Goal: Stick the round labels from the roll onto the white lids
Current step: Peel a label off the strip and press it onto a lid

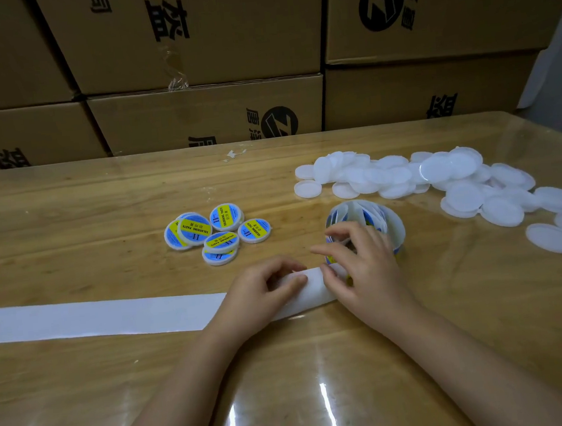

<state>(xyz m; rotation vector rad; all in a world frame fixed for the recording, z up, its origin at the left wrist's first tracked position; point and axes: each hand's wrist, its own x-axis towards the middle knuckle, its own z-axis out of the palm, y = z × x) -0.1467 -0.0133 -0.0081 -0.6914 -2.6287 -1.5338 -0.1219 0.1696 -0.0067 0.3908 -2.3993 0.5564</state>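
Open table (289,383) lies near and far left; cardboard boxes (188,50) wall the far edge, blank white lids (441,180) heap at right, and labelled lids (218,234) cluster mid-table. The label roll (372,217) stands on edge under the right hand (364,270), its backing strip (94,318) running flat leftward out of view. The left hand (263,290) pinches the strip with curled fingers; the right hand's fingers are bent and spread over the roll, and whether they grip it cannot be told.

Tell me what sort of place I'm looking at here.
Probably a small packing or stockroom workbench: printed cardboard cartons are stacked behind the table, a heap of blank white lids waits beside a label roll, and a few labelled lids lie finished.
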